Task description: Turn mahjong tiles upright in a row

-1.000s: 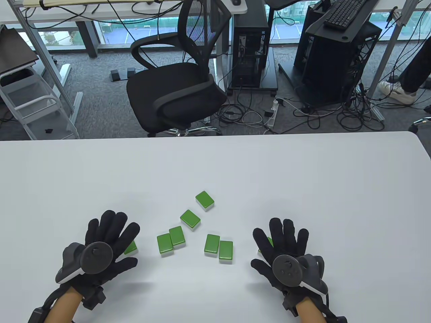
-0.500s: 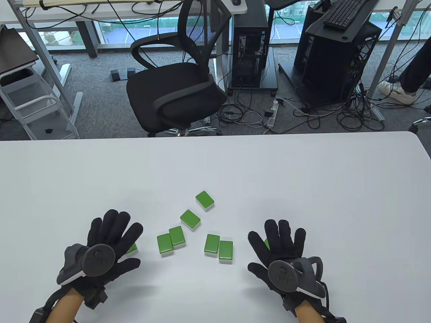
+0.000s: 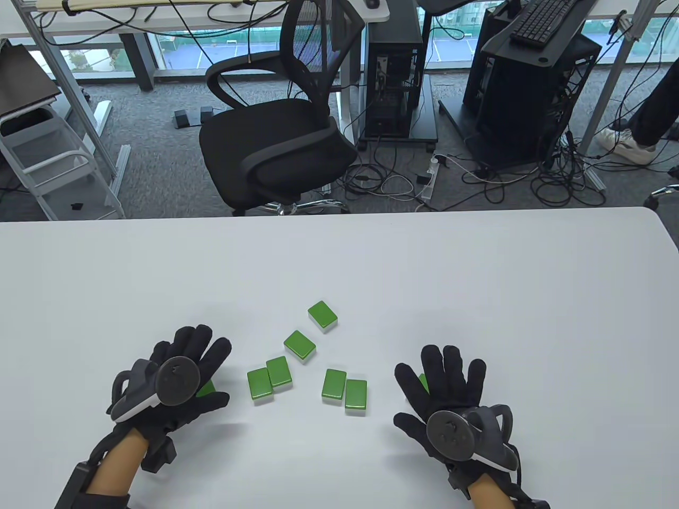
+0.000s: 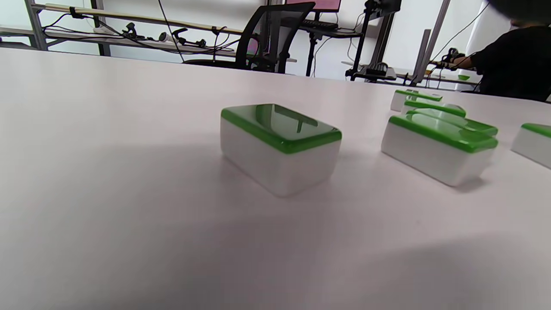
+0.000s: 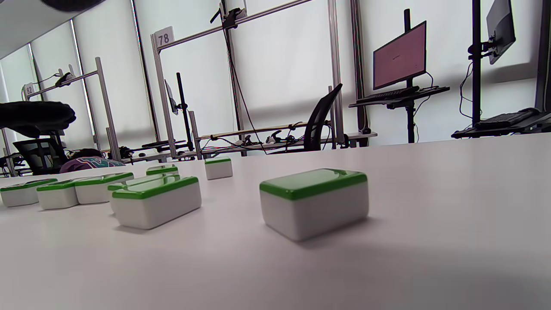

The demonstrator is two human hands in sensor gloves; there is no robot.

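Several mahjong tiles with green backs and white bodies lie flat, green side up, on the white table (image 3: 477, 275). Two pairs lie in the middle (image 3: 269, 376) (image 3: 345, 391), and two single tiles lie farther back (image 3: 299, 345) (image 3: 322, 315). My left hand (image 3: 193, 366) hovers spread and empty over the leftmost tile (image 3: 206, 388), which shows close in the left wrist view (image 4: 280, 144). My right hand (image 3: 443, 379) hovers spread and empty over the rightmost tile (image 3: 423, 383), seen close in the right wrist view (image 5: 316, 200). Neither hand visibly touches a tile.
A black office chair (image 3: 276, 132) stands beyond the table's far edge, with computer towers (image 3: 530, 90) and cables on the floor behind. The table's rounded right corner (image 3: 655, 217) lies at the far right.
My left hand has moved forward and to the right over the leftmost tile, with its tracker tilted. My right hand has shifted slightly left and stays over the rightmost tile.
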